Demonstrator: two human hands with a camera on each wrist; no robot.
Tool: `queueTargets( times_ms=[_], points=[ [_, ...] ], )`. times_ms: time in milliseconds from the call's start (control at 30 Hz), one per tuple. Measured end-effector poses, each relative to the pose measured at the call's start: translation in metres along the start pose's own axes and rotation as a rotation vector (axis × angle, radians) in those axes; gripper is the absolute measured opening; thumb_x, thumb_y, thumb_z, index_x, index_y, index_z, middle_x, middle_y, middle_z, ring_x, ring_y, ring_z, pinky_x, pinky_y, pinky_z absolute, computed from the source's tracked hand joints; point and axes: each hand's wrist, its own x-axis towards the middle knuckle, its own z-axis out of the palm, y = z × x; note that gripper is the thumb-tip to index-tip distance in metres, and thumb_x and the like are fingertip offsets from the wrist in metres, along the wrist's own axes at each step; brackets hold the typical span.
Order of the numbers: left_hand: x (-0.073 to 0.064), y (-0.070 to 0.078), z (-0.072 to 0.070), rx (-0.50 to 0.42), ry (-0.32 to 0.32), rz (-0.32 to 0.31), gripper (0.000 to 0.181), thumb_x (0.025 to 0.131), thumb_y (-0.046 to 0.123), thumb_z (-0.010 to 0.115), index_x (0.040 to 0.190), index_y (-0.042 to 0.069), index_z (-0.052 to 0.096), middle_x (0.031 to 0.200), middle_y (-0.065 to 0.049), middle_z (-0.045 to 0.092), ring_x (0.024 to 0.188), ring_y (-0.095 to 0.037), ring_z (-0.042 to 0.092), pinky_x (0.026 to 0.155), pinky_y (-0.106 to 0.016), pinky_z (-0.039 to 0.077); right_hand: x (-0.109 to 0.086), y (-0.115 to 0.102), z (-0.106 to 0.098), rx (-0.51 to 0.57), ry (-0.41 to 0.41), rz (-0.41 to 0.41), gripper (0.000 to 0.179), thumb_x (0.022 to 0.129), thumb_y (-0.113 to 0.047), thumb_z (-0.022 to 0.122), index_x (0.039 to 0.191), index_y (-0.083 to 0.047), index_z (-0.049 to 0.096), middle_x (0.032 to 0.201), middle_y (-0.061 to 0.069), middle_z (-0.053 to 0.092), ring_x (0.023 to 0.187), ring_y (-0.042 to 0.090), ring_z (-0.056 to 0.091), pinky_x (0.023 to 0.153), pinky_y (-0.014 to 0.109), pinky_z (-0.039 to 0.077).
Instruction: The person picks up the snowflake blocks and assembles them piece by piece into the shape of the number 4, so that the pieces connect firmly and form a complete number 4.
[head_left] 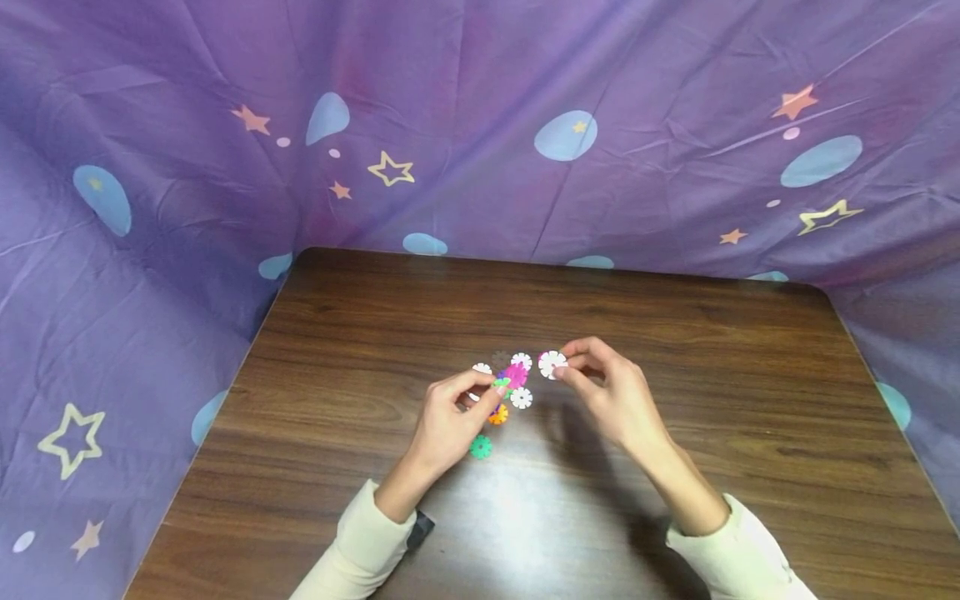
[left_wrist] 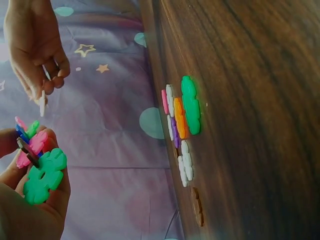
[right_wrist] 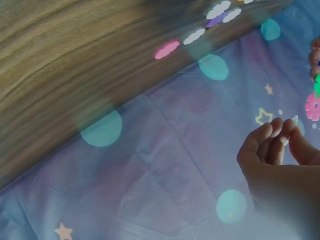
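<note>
Hung behind and at the sides, a purple cloth curtain with printed stars and blue blobs. In front of it, a dark brown wood-grain surface, with a bright patch of glare towards the near side.

Above the surface, 2 bare hands in cream cloth sleeves. At the left hand, fingers curled round an interlocked cluster of notched plastic flower discs; at the right hand, fingers and thumb pinching a flat white notched plastic disc by its edge.

Within the cluster, a broad green plastic flower disc, then pink, brown, blue and light green pieces, partly hidden by fingers.

Lying loose under and around the left hand: a green plastic disc nearest the body, an orange plastic disc, at least 3 white plastic discs, plus purple, pink and brown plastic discs.

Looks like a joining step, partway through a build: white disc just beside the cluster, apart from it, not yet slotted in. Seems to call for a steady left grip, a crosswise turn of the white disc to match notch with notch, then a straight push. Cannot tell which notch to aim for.
</note>
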Motion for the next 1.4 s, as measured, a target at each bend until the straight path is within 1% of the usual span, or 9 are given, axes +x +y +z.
queueTargets(
  times_ms=[100,333,600,867,933,1067,1133,1267,1400],
  points=[
    [0.0,0.001,0.001,-0.006,-0.004,-0.002,0.008,0.09,0.007,0.077,0.097,0.003,0.078,0.084,-0.011,0.076,0.067,-0.001,0.061,0.062,-0.029,0.06,-0.001,-0.004,0.0,0.021,0.012,-0.014,0.019,0.094,-0.013,0.075,0.112,-0.011,0.068,0.09,0.001,0.078,0.09,0.013,0.072,0.081,0.017,0.055],
    [0.0,0.001,0.001,-0.017,-0.002,-0.004,0.006,0.09,0.007,0.077,0.095,0.004,0.079,0.084,-0.01,0.076,0.068,0.0,0.06,0.062,-0.028,0.059,-0.005,-0.008,0.003,0.014,0.056,-0.069,0.017,0.094,-0.012,0.075,0.11,-0.013,0.07,0.09,-0.001,0.077,0.089,0.008,0.072,0.085,0.015,0.055],
    [0.0,0.0,0.001,-0.006,-0.003,0.003,0.008,0.09,0.011,0.078,0.096,0.005,0.08,0.084,-0.008,0.076,0.068,-0.009,0.063,0.063,-0.029,0.06,-0.007,-0.01,0.01,-0.049,0.144,-0.207,0.017,0.093,-0.01,0.076,0.109,-0.013,0.07,0.092,0.0,0.079,0.092,0.014,0.074,0.087,0.03,0.055],
    [0.0,0.0,0.001,-0.003,-0.016,0.004,0.007,0.09,0.012,0.079,0.094,0.006,0.08,0.085,-0.008,0.077,0.069,-0.001,0.061,0.063,-0.031,0.06,-0.007,-0.013,0.013,-0.05,0.14,-0.277,0.016,0.094,-0.009,0.075,0.109,-0.014,0.072,0.096,-0.003,0.076,0.09,0.01,0.071,0.085,0.017,0.052],
    [0.0,0.0,0.001,-0.001,-0.021,0.006,0.007,0.09,0.012,0.078,0.093,0.006,0.08,0.084,-0.008,0.076,0.068,-0.004,0.062,0.062,-0.031,0.06,-0.007,-0.013,0.013,-0.051,0.14,-0.301,0.016,0.093,-0.008,0.075,0.109,-0.012,0.073,0.098,-0.002,0.075,0.091,0.01,0.07,0.085,0.017,0.052],
    [0.0,0.001,0.001,0.012,-0.021,0.023,0.008,0.09,0.011,0.078,0.093,0.004,0.08,0.084,-0.009,0.077,0.067,-0.011,0.064,0.061,-0.032,0.06,-0.007,-0.013,0.015,-0.066,0.152,-0.35,0.016,0.093,-0.006,0.075,0.108,-0.011,0.073,0.1,-0.001,0.076,0.092,0.011,0.069,0.084,0.025,0.057],
    [0.0,0.0,0.001,0.014,-0.019,0.036,0.008,0.09,0.01,0.078,0.093,0.004,0.079,0.084,-0.009,0.076,0.067,-0.014,0.065,0.062,-0.032,0.06,-0.007,-0.012,0.015,-0.064,0.157,-0.368,0.017,0.092,-0.005,0.075,0.108,-0.011,0.074,0.099,-0.001,0.076,0.092,0.011,0.069,0.085,0.025,0.057],
    [0.001,0.0,0.0,0.025,-0.013,0.06,0.006,0.09,0.009,0.078,0.093,0.004,0.08,0.083,-0.008,0.076,0.07,-0.011,0.064,0.064,-0.031,0.06,-0.007,-0.011,0.017,-0.055,0.173,-0.388,0.016,0.09,-0.005,0.077,0.105,-0.012,0.075,0.098,-0.001,0.077,0.09,0.01,0.07,0.085,0.018,0.055],
    [0.001,-0.002,0.0,0.027,-0.009,0.076,0.005,0.089,0.006,0.077,0.093,0.003,0.08,0.083,-0.009,0.077,0.072,-0.008,0.065,0.066,-0.029,0.06,-0.007,-0.011,0.019,-0.043,0.188,-0.373,0.016,0.089,-0.004,0.079,0.102,-0.014,0.077,0.096,-0.001,0.079,0.089,0.012,0.073,0.084,0.015,0.054]
  ],
)
